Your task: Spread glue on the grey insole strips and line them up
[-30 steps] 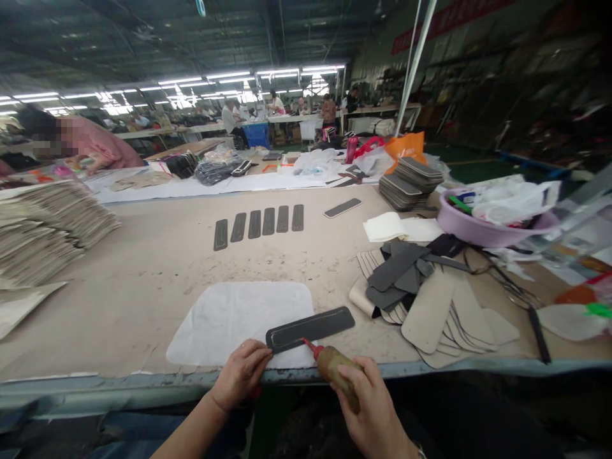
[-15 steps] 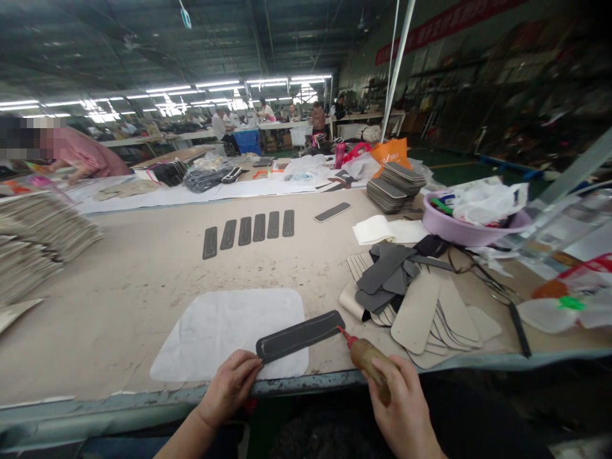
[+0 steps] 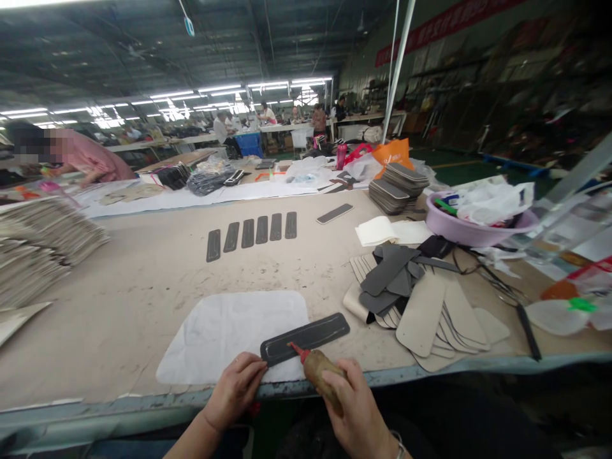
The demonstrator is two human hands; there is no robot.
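Note:
My right hand (image 3: 357,408) is wrapped round a brownish glue bottle (image 3: 316,370) with a red nozzle. The nozzle tip touches or hovers just over the middle of a dark grey rounded strip (image 3: 322,330); I cannot tell which. A thin pale line of glue runs along the strip near its edges. At the strip's left end, my left hand (image 3: 236,387) pinches the near corner between thumb and fingers. The strip lies aslant, partly on a white sheet (image 3: 205,331) and partly on the brown table covering (image 3: 129,293).
Several smaller dark strips (image 3: 261,229) stand in a row farther back. To the right lie loose grey and beige pieces (image 3: 421,312), a purple basin (image 3: 471,233) and stacked strips (image 3: 396,188). Beige stacks (image 3: 33,242) sit at left. A person in pink (image 3: 95,153) bends over beyond.
My right hand has brought the glue bottle leftward, from the strip's right end to its middle. A further line of glue shows along the near edge. My left hand keeps its pinch.

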